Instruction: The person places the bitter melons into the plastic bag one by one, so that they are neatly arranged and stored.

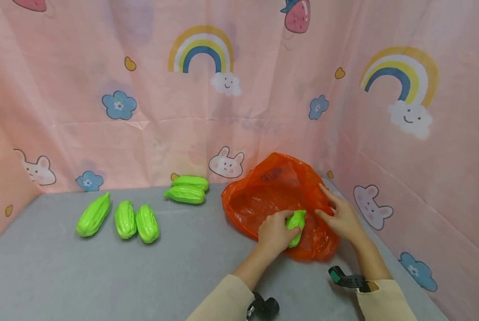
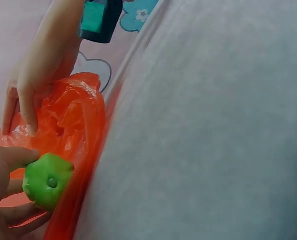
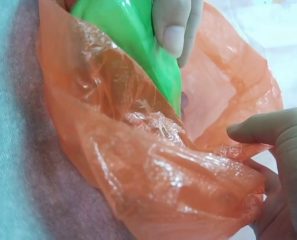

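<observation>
Pink cloth printed with rainbows, rabbits and flowers [image 1: 155,102] hangs behind a grey tabletop [image 1: 175,258]. Towards the right sits a crumpled, translucent orange-red plastic bag [image 1: 271,196]; the right hand [image 1: 342,218] holds its edge between thumb and fingers, presumably so the mouth stays wide. The left hand [image 1: 274,232] grips a glossy bright-green, ridged, oblong vegetable [image 1: 297,226] in that mouth, thumb and fingers pressing it, likely for security on smooth skin. Three similar green vegetables [image 1: 125,219] lie at left; a touching green pair [image 1: 186,195] lies near the cloth, perhaps leaving reaching room.
</observation>
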`<action>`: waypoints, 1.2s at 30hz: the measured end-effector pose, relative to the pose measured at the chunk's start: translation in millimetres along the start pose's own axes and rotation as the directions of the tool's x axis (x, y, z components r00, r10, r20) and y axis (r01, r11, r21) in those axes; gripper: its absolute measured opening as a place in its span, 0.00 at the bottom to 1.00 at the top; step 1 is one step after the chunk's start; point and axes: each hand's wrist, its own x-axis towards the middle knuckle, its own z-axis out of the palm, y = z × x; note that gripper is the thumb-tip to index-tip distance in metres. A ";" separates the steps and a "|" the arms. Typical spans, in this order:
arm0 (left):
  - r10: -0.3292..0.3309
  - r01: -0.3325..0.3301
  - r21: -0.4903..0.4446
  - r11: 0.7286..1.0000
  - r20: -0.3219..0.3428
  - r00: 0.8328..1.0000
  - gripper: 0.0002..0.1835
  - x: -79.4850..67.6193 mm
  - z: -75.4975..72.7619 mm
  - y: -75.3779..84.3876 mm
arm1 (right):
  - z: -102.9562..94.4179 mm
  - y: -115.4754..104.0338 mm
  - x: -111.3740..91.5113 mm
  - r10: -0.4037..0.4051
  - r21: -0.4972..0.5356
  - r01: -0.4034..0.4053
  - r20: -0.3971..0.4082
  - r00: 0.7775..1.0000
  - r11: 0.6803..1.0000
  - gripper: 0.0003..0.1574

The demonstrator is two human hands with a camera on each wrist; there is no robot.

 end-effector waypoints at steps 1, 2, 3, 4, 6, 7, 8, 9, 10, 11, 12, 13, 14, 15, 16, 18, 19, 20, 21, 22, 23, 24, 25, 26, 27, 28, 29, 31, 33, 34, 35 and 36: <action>0.005 -0.005 0.004 1.000 -0.003 1.000 0.25 0.5 -1.1 -0.5 | -0.3 -0.5 0.4 0.002 -0.003 -0.002 0.001 1.000 1.000 0.47; 0.009 -0.009 0.008 1.000 -0.005 1.000 0.25 0.9 -2.4 -1.0 | -0.4 -0.8 0.7 0.004 -0.003 -0.004 0.002 1.000 1.000 0.47; 0.007 -0.007 0.010 1.000 -0.005 1.000 0.25 1.3 -3.7 -1.4 | -0.6 -0.8 0.9 0.007 -0.009 -0.007 0.003 1.000 1.000 0.47; 0.008 -0.008 0.011 1.000 -0.002 1.000 0.26 1.7 -5.5 -2.0 | -0.8 -0.8 1.0 0.008 -0.010 -0.008 0.004 1.000 1.000 0.47; 0.004 -0.004 0.016 1.000 0.000 1.000 0.25 2.3 -9.8 -2.2 | -1.0 -0.9 0.6 0.006 -0.014 -0.006 0.003 1.000 1.000 0.47; 0.003 -0.003 0.023 1.000 -0.003 1.000 0.25 2.7 -12.2 -2.1 | -1.0 -1.0 0.4 0.005 -0.017 -0.005 0.004 1.000 1.000 0.47; -0.002 0.002 0.026 1.000 -0.007 1.000 0.24 3.1 -15.0 -1.6 | -1.0 -1.0 0.3 0.005 -0.017 -0.005 0.004 1.000 1.000 0.47; -0.004 0.004 0.032 0.999 -0.014 1.000 0.24 3.6 -18.2 -0.8 | -1.1 -1.3 0.3 0.008 -0.017 -0.008 0.006 1.000 1.000 0.47; -0.005 0.005 0.037 0.999 -0.023 1.000 0.22 4.1 -22.0 0.3 | -1.3 -1.8 0.2 0.012 -0.016 -0.012 0.008 1.000 1.000 0.47; -0.006 0.008 0.038 0.999 -0.032 0.999 0.21 4.8 -26.1 1.5 | -1.5 -2.1 0.1 0.015 -0.018 -0.015 0.008 1.000 1.000 0.47; -0.006 0.008 0.042 0.999 -0.046 0.999 0.20 5.4 -30.7 2.6 | -1.8 -2.8 0.0 0.021 -0.017 -0.020 0.011 1.000 1.000 0.47; -0.009 0.011 0.038 0.999 -0.060 0.998 0.19 6.3 -35.6 3.6 | -2.0 -3.4 -0.3 0.029 -0.015 -0.029 0.015 0.999 0.999 0.47; -0.009 0.011 0.025 1.000 -0.073 0.997 0.18 7.1 -40.9 4.2 | -2.3 -3.8 -0.5 0.037 -0.013 -0.037 0.021 0.999 0.999 0.47; -0.005 0.007 0.018 1.000 -0.092 0.996 0.17 7.8 -46.5 4.7 | -2.7 -4.4 -0.6 0.043 -0.012 -0.043 0.027 0.999 0.999 0.48; -0.002 0.002 0.003 1.000 -0.105 0.994 0.16 8.4 -52.2 4.7 | -3.1 -4.9 -1.0 0.047 -0.013 -0.047 0.033 0.998 0.999 0.48; 0.022 -0.023 -0.006 1.000 -0.143 0.989 0.15 9.6 -62.7 2.8 | -4.2 -5.4 -1.9 0.057 -0.013 -0.056 0.043 0.997 0.998 0.48; 0.042 -0.044 -0.010 0.999 -0.167 0.985 0.15 10.6 -67.6 1.3 | -4.8 -5.4 -2.3 0.061 -0.015 -0.060 0.045 0.997 0.998 0.48; 0.063 -0.066 -0.009 0.998 -0.189 0.980 0.14 11.5 -72.0 -0.7 | -5.2 -5.2 -2.6 0.063 -0.015 -0.062 0.046 0.997 0.998 0.48; 0.080 -0.082 -0.003 0.997 -0.216 0.973 0.14 12.5 -76.2 -3.0 | -5.6 -5.0 -2.8 0.064 -0.014 -0.063 0.047 0.997 0.998 0.48; 0.097 -0.099 0.004 0.995 -0.244 0.965 0.13 13.7 -80.2 -5.6 | -5.9 -4.7 -3.1 0.066 -0.016 -0.065 0.046 0.997 0.998 0.48; 0.111 -0.110 0.020 0.994 -0.280 0.954 0.13 15.5 -84.1 -8.6 | -5.9 -4.3 -3.1 0.065 -0.017 -0.064 0.045 0.997 0.998 0.48; 0.118 -0.115 0.029 0.993 -0.314 0.942 0.12 17.4 -87.6 -11.8 | -5.7 -3.9 -2.8 0.062 -0.018 -0.061 0.042 0.997 0.998 0.48; 0.115 -0.112 0.028 0.993 -0.343 0.932 0.12 19.1 -91.1 -15.2 | -5.3 -3.3 -2.4 0.055 -0.021 -0.054 0.039 0.998 0.998 0.48; 0.106 -0.103 0.026 0.994 -0.365 0.925 0.12 20.9 -94.2 -18.8 | -4.9 -3.0 -2.1 0.046 -0.022 -0.046 0.036 0.998 0.999 0.48; 0.096 -0.094 0.023 0.995 -0.386 0.917 0.12 22.6 -97.0 -22.8 | -4.4 -2.7 -1.8 0.040 -0.022 -0.039 0.033 0.999 0.999 0.48; 0.088 -0.086 0.023 0.996 -0.401 0.912 0.12 24.3 -99.3 -26.9 | -3.9 -2.4 -1.5 0.032 -0.025 -0.031 0.028 0.999 0.999 0.48; 0.077 -0.074 0.022 0.997 -0.413 0.908 0.13 25.8 -101.3 -31.1 | -3.4 -2.0 -1.2 0.022 -0.026 -0.022 0.023 0.999 0.999 0.47; 0.062 -0.057 0.025 0.998 -0.433 0.899 0.13 28.0 -105.0 -39.2 | -2.8 -1.5 -0.8 0.007 -0.026 -0.006 0.013 1.000 1.000 0.47; 0.063 -0.050 0.038 0.998 -0.464 0.883 0.14 29.0 -109.4 -46.7 | -2.5 -1.5 -0.6 -0.001 -0.026 0.001 0.011 1.000 1.000 0.47; 0.063 -0.048 0.044 0.998 -0.483 0.874 0.14 29.2 -111.8 -50.1 | -2.5 -1.6 -0.5 -0.003 -0.029 0.003 0.010 1.000 1.000 0.47; 0.063 -0.044 0.048 0.998 -0.502 0.863 0.14 29.3 -114.6 -53.3 | -2.4 -1.7 -0.3 -0.004 -0.028 0.005 0.011 1.000 1.000 0.47; 0.064 -0.042 0.053 0.998 -0.516 0.854 0.13 29.2 -117.6 -56.4 | -2.3 -2.1 -0.1 -0.002 -0.030 0.003 0.013 1.000 1.000 0.47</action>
